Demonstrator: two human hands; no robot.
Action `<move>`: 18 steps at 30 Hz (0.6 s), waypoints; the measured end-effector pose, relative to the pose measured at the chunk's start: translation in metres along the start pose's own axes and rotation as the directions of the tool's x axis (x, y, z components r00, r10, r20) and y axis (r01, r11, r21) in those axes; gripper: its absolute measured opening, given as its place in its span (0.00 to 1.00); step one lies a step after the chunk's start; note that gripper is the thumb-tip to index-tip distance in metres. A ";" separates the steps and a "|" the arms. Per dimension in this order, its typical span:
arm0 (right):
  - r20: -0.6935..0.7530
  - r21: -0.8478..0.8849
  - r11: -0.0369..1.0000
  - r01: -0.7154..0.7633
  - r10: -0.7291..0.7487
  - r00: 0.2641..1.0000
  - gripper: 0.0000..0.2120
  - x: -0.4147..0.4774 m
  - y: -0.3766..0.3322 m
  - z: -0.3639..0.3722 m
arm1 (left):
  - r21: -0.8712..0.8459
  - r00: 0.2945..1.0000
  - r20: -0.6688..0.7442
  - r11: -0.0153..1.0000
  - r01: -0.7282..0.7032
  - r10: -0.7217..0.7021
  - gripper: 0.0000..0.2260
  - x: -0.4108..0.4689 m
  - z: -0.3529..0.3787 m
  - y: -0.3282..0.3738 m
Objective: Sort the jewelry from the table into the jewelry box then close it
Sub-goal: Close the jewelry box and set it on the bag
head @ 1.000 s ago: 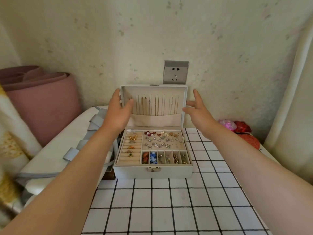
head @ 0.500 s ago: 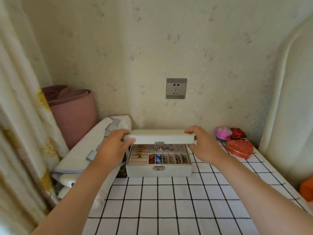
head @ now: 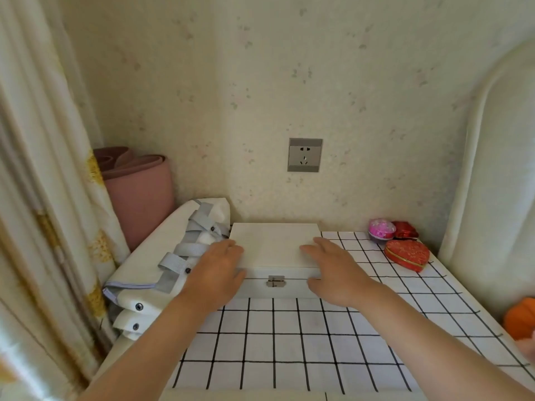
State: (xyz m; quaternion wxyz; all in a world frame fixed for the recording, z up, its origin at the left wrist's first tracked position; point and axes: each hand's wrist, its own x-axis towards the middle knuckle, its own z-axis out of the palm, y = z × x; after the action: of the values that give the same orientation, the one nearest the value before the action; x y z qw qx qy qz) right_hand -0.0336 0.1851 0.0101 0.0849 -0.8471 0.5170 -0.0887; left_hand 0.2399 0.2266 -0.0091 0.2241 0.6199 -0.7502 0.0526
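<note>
**On the checked table, the lid comes down**

Across the checked table point(head: 289, 342) no loose jewelry shows; whatever lay out appears to be put away. At twelve o'clock on it, hard against the wall, sits the white jewelry box point(head: 254, 286). A second ago its lid point(head: 275, 244) stood upright with the chains and ring rows on show. Half a second ago both hands held the lid by its ends, halfway down. Now it lies flat on the base and the trays are out of sight.

The left hand point(head: 214, 273) lies flat over the lid's seven o'clock corner, fingers together. The right hand point(head: 333, 270) lies flat over the five o'clock corner, fingers slightly spread. Neither hand grips anything.

Between them, at six o'clock on the front wall, the small metal clasp point(head: 276, 281) hangs across the seam. I cannot tell whether it is fastened. By my reckoning the sorting is done and only that catch may remain.
</note>
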 end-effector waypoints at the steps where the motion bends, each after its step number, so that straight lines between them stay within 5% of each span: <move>1: -0.001 -0.015 0.999 0.037 -0.037 0.999 0.36 0.000 -0.006 0.004 | -0.012 0.998 0.023 0.998 -0.058 0.058 0.24 -0.001 0.003 0.006; 5: -0.024 -0.118 0.980 0.161 -0.165 0.986 0.38 0.004 -0.021 0.027 | 0.031 0.970 0.086 0.973 -0.229 0.226 0.31 -0.003 0.019 0.029; 12: -0.102 -0.254 0.955 0.152 -0.182 0.978 0.39 0.006 -0.021 0.047 | 0.142 0.974 0.104 0.966 -0.215 0.202 0.35 -0.008 0.040 0.030; 18: -0.120 -0.073 0.991 0.112 -0.120 0.986 0.32 0.004 -0.020 0.038 | 0.062 0.992 0.039 0.991 -0.121 0.119 0.31 -0.006 0.038 0.026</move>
State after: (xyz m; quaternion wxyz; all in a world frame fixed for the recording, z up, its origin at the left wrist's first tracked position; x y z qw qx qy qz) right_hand -0.0052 0.1926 -0.0219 0.0192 -0.8709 0.4739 -0.1286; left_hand 0.2057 0.2248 -0.0400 0.1871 0.5813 -0.7879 0.0792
